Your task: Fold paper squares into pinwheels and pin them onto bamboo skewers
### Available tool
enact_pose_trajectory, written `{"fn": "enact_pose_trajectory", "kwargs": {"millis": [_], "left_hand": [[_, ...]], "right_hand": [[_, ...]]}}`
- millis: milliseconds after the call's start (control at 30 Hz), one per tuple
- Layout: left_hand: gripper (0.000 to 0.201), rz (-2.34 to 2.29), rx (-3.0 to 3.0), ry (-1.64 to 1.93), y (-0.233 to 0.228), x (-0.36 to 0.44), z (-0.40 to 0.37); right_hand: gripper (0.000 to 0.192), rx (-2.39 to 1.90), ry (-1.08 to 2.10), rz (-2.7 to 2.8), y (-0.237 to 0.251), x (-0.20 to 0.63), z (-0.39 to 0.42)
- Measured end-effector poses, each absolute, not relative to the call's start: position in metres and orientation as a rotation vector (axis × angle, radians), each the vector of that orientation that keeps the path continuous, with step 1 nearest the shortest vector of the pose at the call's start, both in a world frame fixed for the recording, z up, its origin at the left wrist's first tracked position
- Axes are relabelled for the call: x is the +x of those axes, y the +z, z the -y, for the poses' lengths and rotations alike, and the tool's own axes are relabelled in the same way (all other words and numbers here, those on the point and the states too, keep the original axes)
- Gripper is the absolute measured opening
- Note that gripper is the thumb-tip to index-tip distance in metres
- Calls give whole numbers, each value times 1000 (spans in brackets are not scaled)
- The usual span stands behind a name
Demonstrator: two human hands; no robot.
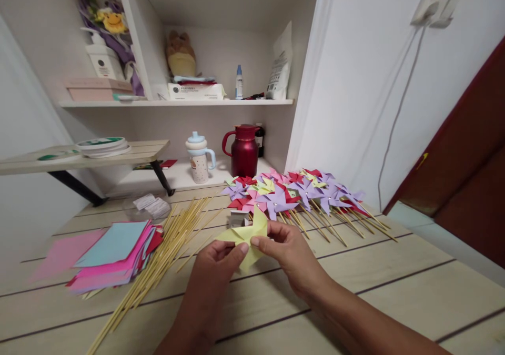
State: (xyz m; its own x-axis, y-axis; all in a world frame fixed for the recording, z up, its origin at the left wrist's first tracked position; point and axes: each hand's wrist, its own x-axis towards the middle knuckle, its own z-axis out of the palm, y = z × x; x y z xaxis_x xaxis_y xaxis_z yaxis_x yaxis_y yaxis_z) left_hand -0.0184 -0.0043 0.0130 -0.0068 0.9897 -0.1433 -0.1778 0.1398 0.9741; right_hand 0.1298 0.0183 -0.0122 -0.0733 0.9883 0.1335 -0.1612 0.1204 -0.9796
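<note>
Wooden table [394, 281]: my left hand [215, 265] and right hand [290, 252] pinch yellow paper [244, 234], sticks [165, 250] left, pinwheels [292, 192] behind.

Glowing evenly under soft indoor light, casting faint shadows below both hands [252, 260]; bending and stretching toward the wide-angle edges, blurring slightly left of the grip.

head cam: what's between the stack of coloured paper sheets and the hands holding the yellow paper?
A loose bundle of thin bamboo sticks lies on the pale wooden table, between the stack of coloured paper sheets and the left hand. Head view shows it.
</note>
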Motion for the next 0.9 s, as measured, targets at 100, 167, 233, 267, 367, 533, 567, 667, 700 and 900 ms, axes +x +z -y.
{"fn": "enact_pose_trajectory", "kwargs": {"millis": [100,167,233,267,367,533,567,667,700,900], "left_hand": [[19,-1183,930,1210,13,-17,4],[18,-1194,907,1205,12,-17,3],[19,-1204,899,1193,10,-17,1],[20,-1212,896,1190,9,-18,0],[22,-1245,889,1201,5,-19,-3],[23,-1231,824,1191,-6,-25,-7],[24,-1205,800,1184,-8,-27,-8],[23,-1115,720,1187,-9,-35,-12],[22,-1094,691,1193,-8,-38,-14],[18,-1077,515,1307,-3,-54,-24]], "right_hand": [[17,-964,1251,1204,-12,129,-18],[19,-965,1261,1199,-13,129,-17],[20,-971,1267,1188,-14,127,-17],[20,-974,1270,1181,-15,127,-17],[20,-954,1293,1171,-16,124,-17],[21,-834,1334,1207,-12,125,-17],[24,-824,1305,1219,-12,126,-18],[31,-830,1139,1278,-13,131,-20],[33,-826,1083,1319,-14,133,-21],[48,-928,511,1754,-27,137,-25]]}}
